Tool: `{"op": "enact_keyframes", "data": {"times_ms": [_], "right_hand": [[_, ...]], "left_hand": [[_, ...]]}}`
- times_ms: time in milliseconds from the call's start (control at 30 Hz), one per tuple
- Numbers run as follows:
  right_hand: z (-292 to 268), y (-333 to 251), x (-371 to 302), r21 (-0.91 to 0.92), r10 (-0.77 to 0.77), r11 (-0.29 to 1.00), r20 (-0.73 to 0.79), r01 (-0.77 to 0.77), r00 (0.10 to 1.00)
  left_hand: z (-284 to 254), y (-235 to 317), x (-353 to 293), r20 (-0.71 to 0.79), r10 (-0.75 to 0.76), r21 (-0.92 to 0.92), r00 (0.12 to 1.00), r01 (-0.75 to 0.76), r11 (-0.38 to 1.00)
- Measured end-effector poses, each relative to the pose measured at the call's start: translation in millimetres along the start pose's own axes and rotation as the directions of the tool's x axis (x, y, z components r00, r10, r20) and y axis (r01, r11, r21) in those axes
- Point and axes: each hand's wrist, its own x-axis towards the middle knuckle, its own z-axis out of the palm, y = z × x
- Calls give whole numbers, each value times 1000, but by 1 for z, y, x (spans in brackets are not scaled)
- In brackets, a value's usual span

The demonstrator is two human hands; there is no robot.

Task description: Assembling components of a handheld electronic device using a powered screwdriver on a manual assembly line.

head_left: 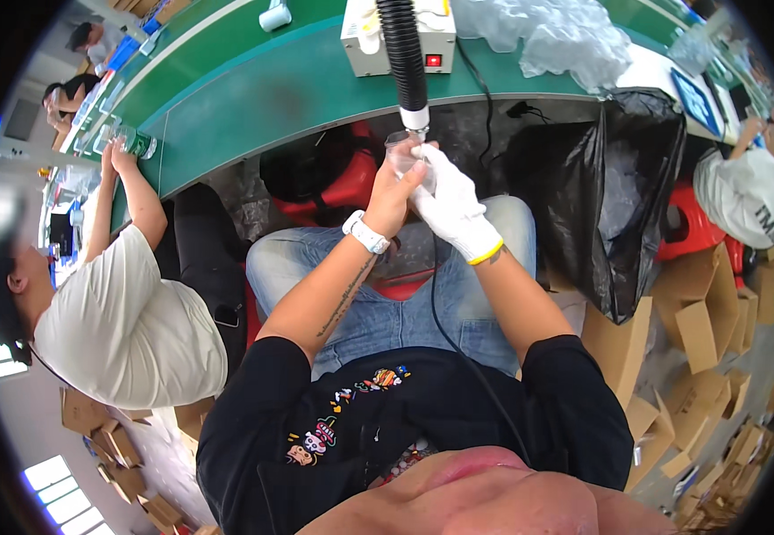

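My bare left hand [390, 201] and gloved right hand [454, 205] are both closed on a clear plastic cup [399, 150] at their far ends, just on the near side of the white nozzle [414, 119].

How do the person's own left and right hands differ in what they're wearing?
The left hand is bare; the right hand wears a white glove. The left hand has a white wristwatch at its wrist; the right hand has the glove's yellow edge there. Both are close together by a clear cup-like piece near the black corrugated hose's end.
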Motion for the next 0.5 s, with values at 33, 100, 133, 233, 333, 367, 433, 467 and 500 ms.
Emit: {"op": "enact_keyframes", "data": {"times_ms": [33,100,133,233,333,367,433,467,500], "right_hand": [[-8,-1,-5,-40,50,998,69,-47,996],[-15,8,-15,-26,76,997,99,-74,992],[-19,14,-20,-15,99,995,147,-98,984],[-48,20,-28,35,205,972,357,-232,911],[-106,21,-35,61,318,887,639,-458,701],[-136,26,-31,169,112,951,595,-260,796],[-175,19,-13,-534,91,834,386,142,918],[-187,11,-2,-981,117,140,149,132,982],[-207,51,-18,-988,135,116,121,106,983]], "left_hand": [[1,0,-1,37,18,277,999,-28,961],[4,-3,3,22,24,276,999,-29,961],[7,-5,6,-9,39,270,999,-35,962],[17,-1,12,-76,-44,114,996,53,992],[25,13,18,-91,-262,-196,961,241,950],[25,17,14,-70,-333,-188,940,315,930],[13,23,6,-30,-418,-180,908,407,896],[0,23,1,104,-456,-227,884,467,855],[-2,17,-3,251,-477,-267,842,534,802]]}}
